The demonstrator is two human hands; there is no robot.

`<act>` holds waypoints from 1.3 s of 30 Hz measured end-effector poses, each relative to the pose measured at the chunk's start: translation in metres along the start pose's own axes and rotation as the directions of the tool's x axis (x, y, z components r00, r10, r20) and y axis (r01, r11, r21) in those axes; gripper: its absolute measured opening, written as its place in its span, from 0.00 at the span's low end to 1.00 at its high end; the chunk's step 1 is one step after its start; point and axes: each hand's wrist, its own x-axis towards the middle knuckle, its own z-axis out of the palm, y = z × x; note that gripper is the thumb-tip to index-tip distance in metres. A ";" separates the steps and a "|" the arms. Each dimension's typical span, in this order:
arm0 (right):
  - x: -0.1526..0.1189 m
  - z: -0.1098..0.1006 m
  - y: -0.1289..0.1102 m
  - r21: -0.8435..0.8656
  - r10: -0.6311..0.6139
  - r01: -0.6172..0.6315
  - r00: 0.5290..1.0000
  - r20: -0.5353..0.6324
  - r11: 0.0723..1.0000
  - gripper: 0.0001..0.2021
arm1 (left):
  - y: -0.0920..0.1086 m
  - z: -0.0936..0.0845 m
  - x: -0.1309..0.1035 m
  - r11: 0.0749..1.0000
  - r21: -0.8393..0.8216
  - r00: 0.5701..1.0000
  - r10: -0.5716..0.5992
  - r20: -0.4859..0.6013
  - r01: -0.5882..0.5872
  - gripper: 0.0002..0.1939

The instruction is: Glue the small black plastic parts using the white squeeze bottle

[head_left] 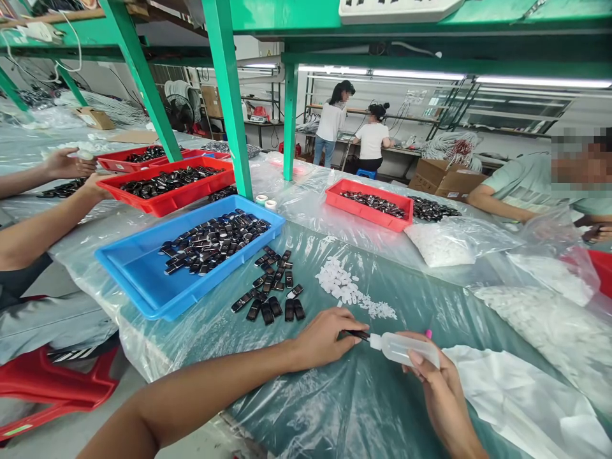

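Note:
My right hand (437, 376) is wrapped round a translucent white squeeze bottle (401, 347), tilted nearly flat with its nozzle pointing left. The nozzle meets or nearly meets a small black plastic case (357, 333) pinched between the thumb and fingers of my left hand (322, 338); whether they touch is hidden. Just beyond my left hand lies a pile of small white plastic pieces (339, 280). Left of that pile, several loose black cases (270, 309) are scattered on the plastic-covered table (335, 408).
A blue tray (143, 290) full of black cases stands to the left. Red trays (162, 204) hold more, near another person's arms (48, 223). White cloth or paper (521, 395) and bags of white pieces (440, 245) lie right. Green posts (227, 95) rise behind.

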 end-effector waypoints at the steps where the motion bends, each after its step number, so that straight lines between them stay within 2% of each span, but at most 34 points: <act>1: 0.000 0.000 -0.001 -0.016 -0.002 0.002 1.000 -0.009 1.000 0.18 | 0.000 0.000 0.000 1.000 -0.002 1.000 -0.001 0.002 0.001 0.17; 10: -0.003 0.003 -0.007 -0.020 -0.038 0.037 0.999 -0.036 0.999 0.18 | 0.000 0.000 0.001 0.997 -0.078 1.000 -0.029 0.003 0.030 0.16; 14: -0.001 0.002 -0.004 0.148 -0.002 0.006 1.000 -0.025 0.989 0.16 | 0.003 -0.001 0.002 0.978 -0.206 0.999 -0.044 0.008 0.044 0.15; 18: 0.001 0.002 -0.006 0.357 -0.002 -0.009 1.000 0.031 0.934 0.14 | 0.005 -0.003 0.002 0.947 -0.316 0.998 -0.060 0.029 0.066 0.14; 22: 0.005 -0.001 -0.005 0.425 -0.017 0.013 1.000 0.006 0.905 0.15 | 0.004 -0.001 0.002 0.914 -0.399 0.998 -0.061 0.030 0.068 0.14; 30: 0.013 -0.007 -0.004 0.275 0.019 0.028 0.986 -0.167 0.961 0.20 | 0.000 0.002 0.002 0.910 -0.410 0.998 -0.051 0.022 0.055 0.13; 34: 0.021 -0.012 -0.003 0.006 -0.100 0.104 0.963 -0.249 0.995 0.23 | -0.001 0.002 0.002 0.934 -0.335 0.991 -0.103 0.084 0.126 0.14; 39: 0.041 -0.022 0.015 -0.264 -0.233 0.157 0.929 -0.287 0.952 0.25 | -0.005 0.005 0.001 0.939 -0.307 0.984 -0.115 0.137 0.153 0.16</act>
